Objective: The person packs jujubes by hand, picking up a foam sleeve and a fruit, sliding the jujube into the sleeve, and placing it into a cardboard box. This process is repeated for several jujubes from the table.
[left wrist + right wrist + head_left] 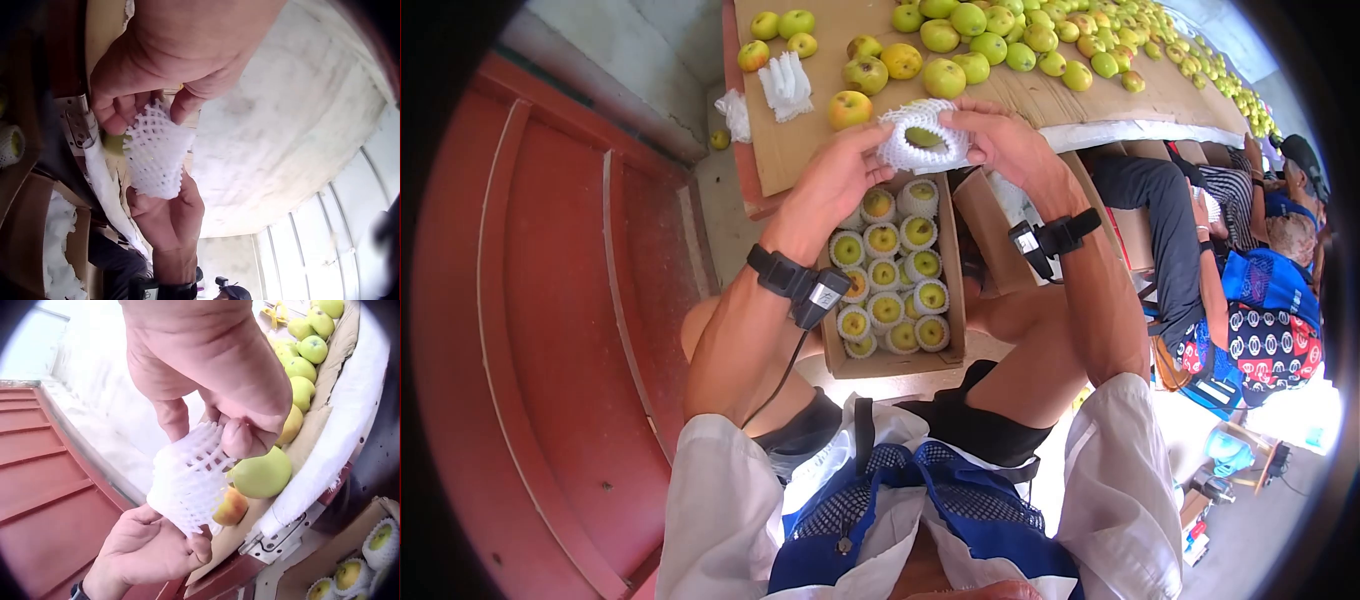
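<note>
A white foam fruit net (897,150) is stretched between both hands at the table's near edge. My left hand (852,165) pinches its left side and my right hand (997,140) its right side. In the left wrist view the net (159,153) spans the gap from one hand's fingers to the other's. A green apple (922,137) shows through the net's round opening in the head view. In the right wrist view, a green apple (265,474) appears right beside the right fingers, partly behind the net. I cannot tell whether the net encloses it.
Below the hands stands a cardboard box (833,340) of netted apples. Flattened foam nets (785,85) lie on the cardboard-covered table (805,150), near loose apples (902,62). A larger apple heap (1090,35) spreads to the right. A red door (560,330) borders the left; people sit at right.
</note>
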Tool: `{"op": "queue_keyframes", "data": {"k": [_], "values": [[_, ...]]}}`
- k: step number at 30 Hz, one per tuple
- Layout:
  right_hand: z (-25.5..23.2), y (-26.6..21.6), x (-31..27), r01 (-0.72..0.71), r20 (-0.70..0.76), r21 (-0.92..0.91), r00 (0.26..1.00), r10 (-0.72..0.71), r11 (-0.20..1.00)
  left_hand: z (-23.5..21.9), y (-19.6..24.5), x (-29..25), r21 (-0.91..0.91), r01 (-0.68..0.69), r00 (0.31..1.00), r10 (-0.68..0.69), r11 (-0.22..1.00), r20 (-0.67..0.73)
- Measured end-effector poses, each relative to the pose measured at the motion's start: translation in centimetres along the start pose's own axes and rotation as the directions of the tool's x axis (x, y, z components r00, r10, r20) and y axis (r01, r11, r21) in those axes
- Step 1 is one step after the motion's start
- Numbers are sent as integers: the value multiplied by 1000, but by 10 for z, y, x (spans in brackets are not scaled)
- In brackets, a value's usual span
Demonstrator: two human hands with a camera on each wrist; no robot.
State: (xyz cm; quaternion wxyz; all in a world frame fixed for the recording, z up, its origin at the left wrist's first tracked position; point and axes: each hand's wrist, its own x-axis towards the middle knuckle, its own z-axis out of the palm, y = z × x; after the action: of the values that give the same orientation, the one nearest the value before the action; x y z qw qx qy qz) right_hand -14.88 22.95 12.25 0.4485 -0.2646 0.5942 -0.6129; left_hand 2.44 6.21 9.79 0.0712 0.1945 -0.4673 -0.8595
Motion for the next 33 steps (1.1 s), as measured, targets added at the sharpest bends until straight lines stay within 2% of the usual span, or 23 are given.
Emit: {"op": "queue_keyframes", "data": {"k": [5, 6, 8, 11, 14, 18, 21, 23, 27, 29, 33], "values": [[3, -12, 1, 79, -150, -309, 980, -130, 948, 15, -9, 16, 17, -66, 993, 67, 998, -102], [0, -6, 9, 135, -153, -365, 967, -203, 921, 18, -9, 17, 19, -88, 988, 90, 996, -129], [-9, 12, 35, 241, -144, -474, 928, -344, 847, 17, -16, 29, 14, -114, 975, 115, 993, -190], [-7, 13, 44, 255, -181, -619, 874, -451, 743, 23, -18, 37, 48, -132, 955, 140, 990, -261], [-3, 19, 51, 274, -230, -655, 816, -531, 704, 26, -21, 41, 96, -136, 939, 160, 986, -305], [-5, 23, 60, 192, -193, -735, 860, -472, 650, 28, -25, 43, 152, -166, 917, 209, 974, -338], [-2, 19, 56, 148, -169, -788, 882, -440, 598, 30, -30, 45, 169, -197, 877, 250, 966, -410], [-3, 21, 57, 145, -166, -798, 880, -445, 585, 30, -31, 45, 196, -147, 881, 218, 970, -420], [-5, 26, 56, 220, -143, -761, 861, -488, 610, 32, -32, 46, 283, -106, 857, 232, 953, -461], [-7, 29, 55, 240, -139, -759, 849, -511, 605, 26, -39, 56, 397, -113, 834, 304, 911, -461], [-7, 27, 47, 202, -172, -738, 866, -469, 644, 22, -47, 66, 563, -81, 805, 387, 822, -449]]}}
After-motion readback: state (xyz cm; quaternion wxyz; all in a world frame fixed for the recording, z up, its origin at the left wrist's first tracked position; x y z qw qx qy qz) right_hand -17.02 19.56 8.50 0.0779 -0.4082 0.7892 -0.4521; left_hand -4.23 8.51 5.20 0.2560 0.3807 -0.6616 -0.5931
